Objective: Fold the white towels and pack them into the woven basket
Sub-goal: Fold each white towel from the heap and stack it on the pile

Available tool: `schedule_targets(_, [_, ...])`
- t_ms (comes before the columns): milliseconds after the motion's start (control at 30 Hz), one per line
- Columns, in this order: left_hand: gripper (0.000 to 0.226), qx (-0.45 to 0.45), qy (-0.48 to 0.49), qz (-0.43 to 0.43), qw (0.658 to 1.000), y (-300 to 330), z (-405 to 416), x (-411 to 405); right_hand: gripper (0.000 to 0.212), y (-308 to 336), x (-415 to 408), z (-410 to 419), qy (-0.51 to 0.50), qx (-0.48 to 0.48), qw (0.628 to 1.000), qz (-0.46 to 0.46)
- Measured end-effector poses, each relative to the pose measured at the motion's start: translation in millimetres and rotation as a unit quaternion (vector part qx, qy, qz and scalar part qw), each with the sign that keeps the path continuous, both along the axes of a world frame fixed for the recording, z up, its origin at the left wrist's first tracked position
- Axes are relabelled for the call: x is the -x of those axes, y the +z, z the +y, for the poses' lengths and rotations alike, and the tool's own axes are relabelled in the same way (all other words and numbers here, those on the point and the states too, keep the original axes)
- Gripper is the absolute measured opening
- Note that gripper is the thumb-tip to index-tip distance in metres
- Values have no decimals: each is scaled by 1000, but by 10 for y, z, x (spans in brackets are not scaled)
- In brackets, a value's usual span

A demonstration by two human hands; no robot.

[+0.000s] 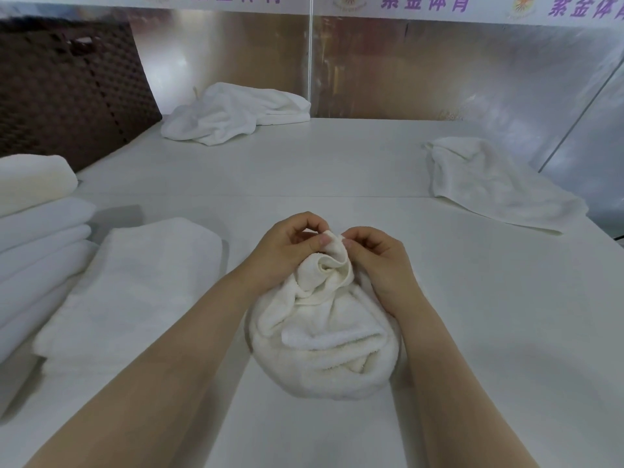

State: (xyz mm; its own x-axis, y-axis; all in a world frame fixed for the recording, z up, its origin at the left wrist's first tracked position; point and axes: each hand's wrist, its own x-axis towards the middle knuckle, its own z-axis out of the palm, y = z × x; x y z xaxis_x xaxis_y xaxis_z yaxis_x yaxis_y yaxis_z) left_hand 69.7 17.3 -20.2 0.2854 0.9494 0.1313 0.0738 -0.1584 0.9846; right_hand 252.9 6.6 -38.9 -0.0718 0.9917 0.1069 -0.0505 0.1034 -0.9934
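Left hand [287, 246], right hand [378, 256] pinching bunched towel [324, 332] edge, near desk [337, 170] front — find corners, shake flat before folding.

View: one head-worn wide-angle camera; no second view shares the scene.
Position: above the near edge of the white table [337, 170], at the person's own eye point.
Direction: forward and down, across the tabletop toward the reflective back panel [405, 69].
Nearness: close; both forearms enter from the bottom edge, and the left hand [287, 244] and right hand [378, 261] sit near frame centre.
Distortion: straight edges bow toward the frame borders.
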Motion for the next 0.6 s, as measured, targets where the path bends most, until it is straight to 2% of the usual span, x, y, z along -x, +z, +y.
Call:
schedule_targets(67, [5, 3, -13, -6, 1000, -1, 10, -8, 7, 10, -16, 24, 7, 10, 999, 39])
schedule_targets(200, [5, -15, -17, 16, 1000, -2, 39, -59, 8, 16, -15, 38, 29, 17, 998, 56])
schedule_targets(400, [22, -64, -15, 87, 994, 24, 82, -75, 13, -14, 21, 46, 37, 38, 993, 105])
schedule_targets(500, [16, -101, -9, 135, 986, 62, 102, -72, 18, -23, 36, 40, 19, 33, 995, 91])
schedule_targets(600, [13, -106, 10, 136, 985, 99, 131, -75, 16, 18, 63, 6, -26, 3, 997, 69])
